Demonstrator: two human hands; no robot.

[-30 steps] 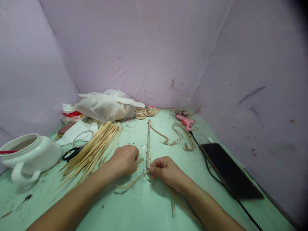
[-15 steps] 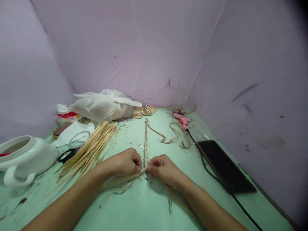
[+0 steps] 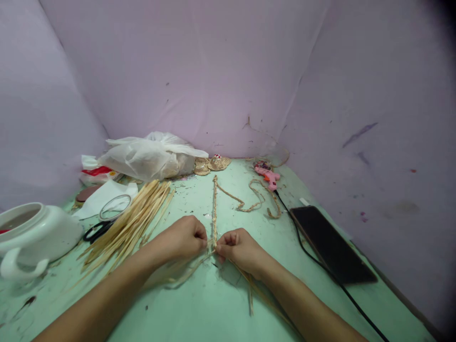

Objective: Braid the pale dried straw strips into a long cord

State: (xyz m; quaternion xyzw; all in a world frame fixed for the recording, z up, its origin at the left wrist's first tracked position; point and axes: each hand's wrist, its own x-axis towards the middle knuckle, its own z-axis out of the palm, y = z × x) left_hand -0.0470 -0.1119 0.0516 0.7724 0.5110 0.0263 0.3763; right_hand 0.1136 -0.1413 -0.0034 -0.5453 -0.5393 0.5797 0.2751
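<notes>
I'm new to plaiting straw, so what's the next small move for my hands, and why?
Probably fold the loose strand trailing from the left hand across toward the right hand. Both pinch the near end of the braid, and unbraided straws trail toward you.

Both forearms reach forward, converging; left hand (image 3: 185,236) and right hand (image 3: 238,248) fisted, fingertips pinched, nearly touching, knuckles up.

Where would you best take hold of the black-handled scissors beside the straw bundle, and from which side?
On the scissors, probably grip the black handle loops, coming from the near left. The loops lie bare on the green table and point that way, while the blade end runs off under the straw bundle, so that end is covered.
</notes>
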